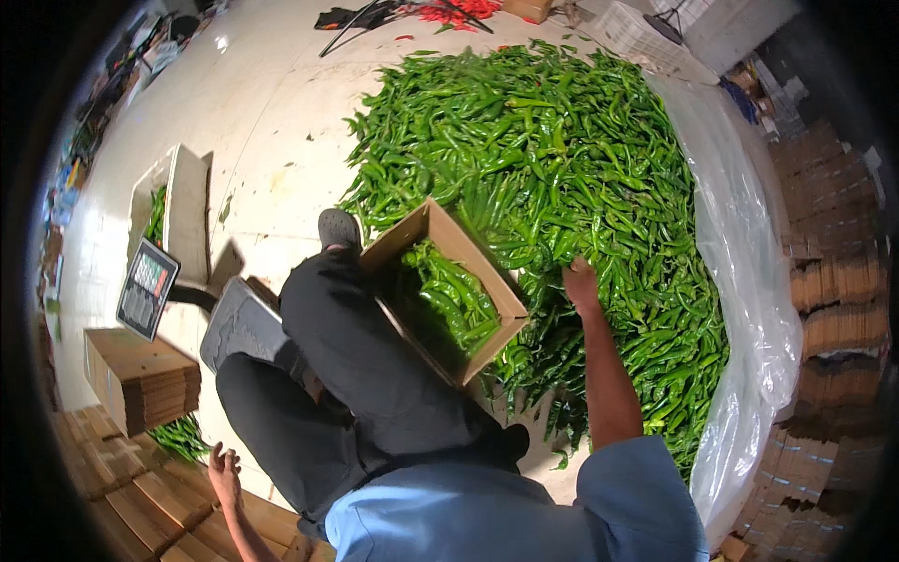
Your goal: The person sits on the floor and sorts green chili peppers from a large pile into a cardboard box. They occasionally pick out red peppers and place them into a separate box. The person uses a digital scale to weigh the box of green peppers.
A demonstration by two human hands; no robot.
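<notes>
A large heap of green chili peppers [506, 140] covers the floor in front and to the right. My right hand [580, 282] is at the heap, its fingers curled down against the peppers; whether it grips one cannot be made out. An open cardboard box [467, 260] stands tilted beside my leg, partly filled with green peppers [456, 298]. My left hand [225, 474] is held out at the lower left, fingers apart and slightly bent, with nothing in it. It is near a small bunch of green peppers [179, 437] by the cartons.
At left are a digital scale display [146, 288], its platform [246, 323], a white foam box [186, 218] and stacked flat cardboard [151, 379]. Closed cartons [165, 499] lie lower left. Clear plastic sheeting [744, 330] edges the heap; cardboard stacks [839, 295] stand beyond. Red peppers [460, 10] lie at the top.
</notes>
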